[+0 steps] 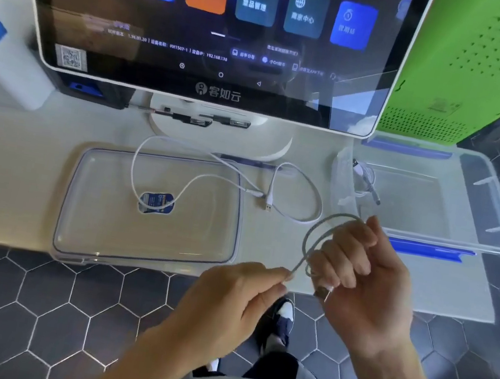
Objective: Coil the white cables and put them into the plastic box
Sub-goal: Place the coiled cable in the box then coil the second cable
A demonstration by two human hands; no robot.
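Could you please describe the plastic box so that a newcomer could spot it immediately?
Start at the big touchscreen monitor; the plastic box sits on the white counter to its right, before the green cabinet. Unlike the flat lid nearby, it is deep, with blue clips and a cable inside.

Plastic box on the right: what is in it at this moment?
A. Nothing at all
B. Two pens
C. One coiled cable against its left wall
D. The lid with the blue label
C: a coiled cable lies at the left wall of the plastic box, while both hands coil another cable in front of it.
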